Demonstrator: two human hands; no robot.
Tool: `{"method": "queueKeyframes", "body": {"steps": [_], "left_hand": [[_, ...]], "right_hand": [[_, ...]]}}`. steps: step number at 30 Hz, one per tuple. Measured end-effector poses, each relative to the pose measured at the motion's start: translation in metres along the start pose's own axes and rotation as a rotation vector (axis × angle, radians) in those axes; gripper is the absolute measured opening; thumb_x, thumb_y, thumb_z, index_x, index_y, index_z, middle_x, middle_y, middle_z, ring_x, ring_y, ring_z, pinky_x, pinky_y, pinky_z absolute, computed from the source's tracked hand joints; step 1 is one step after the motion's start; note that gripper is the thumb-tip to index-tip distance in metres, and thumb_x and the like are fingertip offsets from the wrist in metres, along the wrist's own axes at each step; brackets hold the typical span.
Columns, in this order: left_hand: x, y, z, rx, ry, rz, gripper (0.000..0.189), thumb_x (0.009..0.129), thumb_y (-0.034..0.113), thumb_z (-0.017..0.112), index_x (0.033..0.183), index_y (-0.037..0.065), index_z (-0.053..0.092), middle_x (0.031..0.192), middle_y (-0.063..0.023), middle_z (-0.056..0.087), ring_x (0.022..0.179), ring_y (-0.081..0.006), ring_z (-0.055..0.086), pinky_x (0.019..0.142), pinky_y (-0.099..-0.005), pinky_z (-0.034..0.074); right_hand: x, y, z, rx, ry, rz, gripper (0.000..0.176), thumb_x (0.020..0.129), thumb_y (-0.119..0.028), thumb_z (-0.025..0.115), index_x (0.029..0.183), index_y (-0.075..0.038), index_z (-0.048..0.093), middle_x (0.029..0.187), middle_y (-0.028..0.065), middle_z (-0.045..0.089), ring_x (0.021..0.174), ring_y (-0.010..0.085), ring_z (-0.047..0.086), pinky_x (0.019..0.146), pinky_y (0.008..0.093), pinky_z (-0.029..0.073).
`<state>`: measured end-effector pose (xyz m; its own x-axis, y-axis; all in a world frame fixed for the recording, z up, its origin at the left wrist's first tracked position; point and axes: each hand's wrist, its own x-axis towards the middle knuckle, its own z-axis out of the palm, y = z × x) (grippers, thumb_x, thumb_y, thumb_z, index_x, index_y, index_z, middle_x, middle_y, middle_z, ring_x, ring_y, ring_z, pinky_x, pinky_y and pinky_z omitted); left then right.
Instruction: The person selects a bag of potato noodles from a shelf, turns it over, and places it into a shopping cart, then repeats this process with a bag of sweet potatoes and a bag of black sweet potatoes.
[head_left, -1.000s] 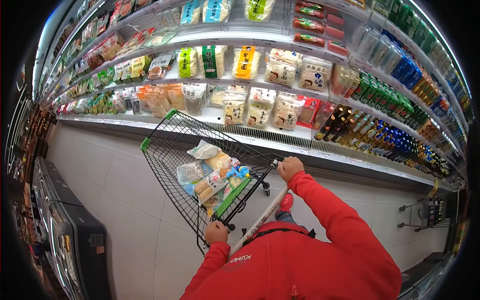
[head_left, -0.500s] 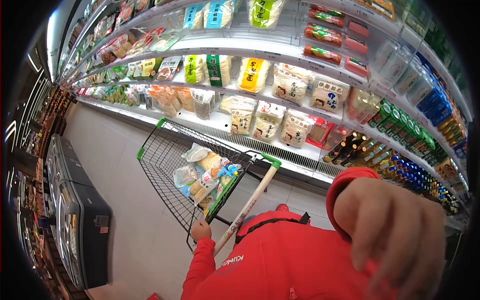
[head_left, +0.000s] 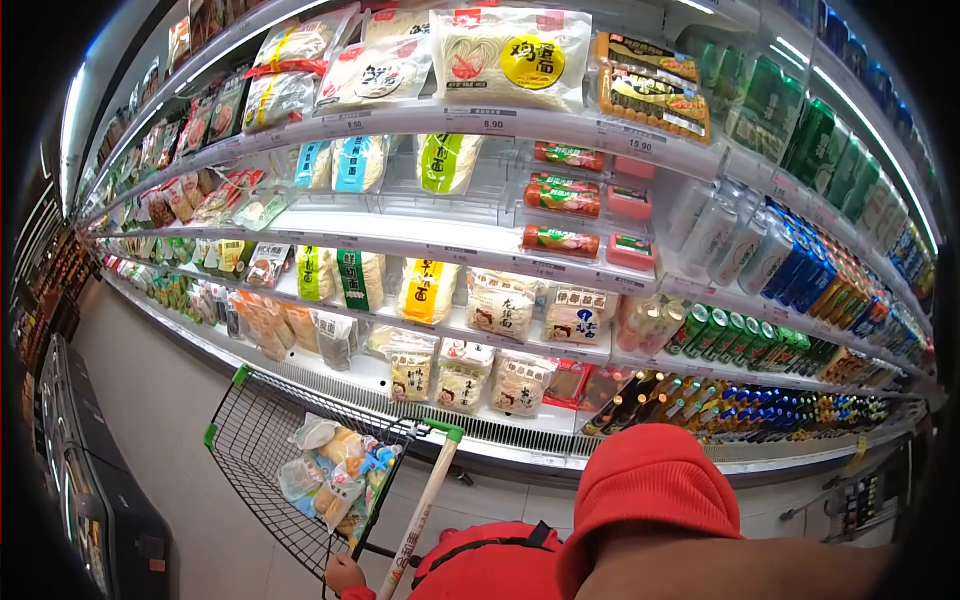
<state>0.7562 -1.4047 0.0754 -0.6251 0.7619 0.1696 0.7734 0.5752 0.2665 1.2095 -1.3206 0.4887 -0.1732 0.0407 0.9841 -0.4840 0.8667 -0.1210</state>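
A black wire shopping cart [head_left: 255, 477] with green corners stands at the lower left, beside the chilled shelves. My left hand [head_left: 345, 572] is closed on its near edge, left of the pale push handle [head_left: 424, 510]. In the basket lies a heap of packaged food, including a white-and-tan packet [head_left: 338, 495] and a clear pack [head_left: 299, 478]. My right hand [head_left: 720, 568] is very close to the camera at the bottom right, below its red cuff [head_left: 655, 490]. Its fingers are out of sight, so whatever it may hold does not show.
Chilled shelves hold noodle packs [head_left: 510, 60], sausage packs [head_left: 563, 195], green cans [head_left: 720, 330] and bottles [head_left: 640, 400]. A price rail [head_left: 490, 124] edges the upper shelf. Dark freezer cabinets [head_left: 95, 480] line the left side of the aisle.
My view has tilted up, bringing higher shelves in and lowering the cart in the picture. My right hand's dangling fingers have left view, with its cuff now lower and further left.
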Motion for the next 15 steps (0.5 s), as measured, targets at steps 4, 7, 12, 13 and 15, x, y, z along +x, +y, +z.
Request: {"method": "queueKeyframes", "body": {"steps": [4,7,12,13,15], "left_hand": [[0.017,-0.015,0.006,0.051,-0.035,-0.011,0.033,0.083,0.022,0.048,0.06,0.001,0.058,0.059,-0.0173,0.056,0.054,-0.0361,0.054,0.051,-0.0476,0.041],[0.011,-0.012,0.0,0.022,0.017,-0.003,0.031,0.082,0.022,0.048,0.062,0.001,0.061,0.062,-0.0186,0.058,0.057,-0.0377,0.056,0.052,-0.0481,0.043],[0.026,-0.011,-0.001,-0.005,0.031,0.016,0.032,0.083,0.023,0.047,0.063,0.001,0.06,0.063,-0.0189,0.059,0.058,-0.0395,0.056,0.054,-0.0478,0.044],[0.02,-0.021,-0.005,0.014,0.031,0.039,0.032,0.083,0.023,0.047,0.063,0.001,0.06,0.063,-0.019,0.059,0.058,-0.0398,0.057,0.054,-0.048,0.044],[0.036,-0.01,-0.003,0.02,0.062,0.093,0.033,0.083,0.023,0.047,0.064,0.001,0.06,0.063,-0.0193,0.059,0.059,-0.0402,0.057,0.054,-0.0483,0.044]], "right_hand": [[0.001,-0.003,0.005,-0.044,0.024,0.017,0.045,0.097,-0.031,0.032,0.12,0.004,0.046,0.12,0.0188,0.05,0.103,0.0282,0.052,0.086,0.0362,0.042],[0.006,-0.004,0.011,-0.064,0.023,0.013,0.045,0.097,-0.031,0.031,0.121,0.004,0.045,0.121,0.0192,0.049,0.105,0.0283,0.051,0.087,0.0362,0.041],[0.012,-0.006,0.022,-0.119,0.01,0.004,0.045,0.097,-0.03,0.029,0.123,0.005,0.042,0.124,0.0199,0.046,0.107,0.0285,0.049,0.089,0.0361,0.039],[0.013,-0.007,0.025,-0.133,0.011,0.014,0.046,0.097,-0.03,0.029,0.123,0.005,0.042,0.124,0.02,0.046,0.108,0.0285,0.049,0.09,0.0361,0.039],[0.015,-0.008,0.029,-0.185,0.006,0.007,0.046,0.097,-0.03,0.028,0.124,0.006,0.041,0.125,0.0203,0.045,0.109,0.0286,0.048,0.091,0.0361,0.039]]}}
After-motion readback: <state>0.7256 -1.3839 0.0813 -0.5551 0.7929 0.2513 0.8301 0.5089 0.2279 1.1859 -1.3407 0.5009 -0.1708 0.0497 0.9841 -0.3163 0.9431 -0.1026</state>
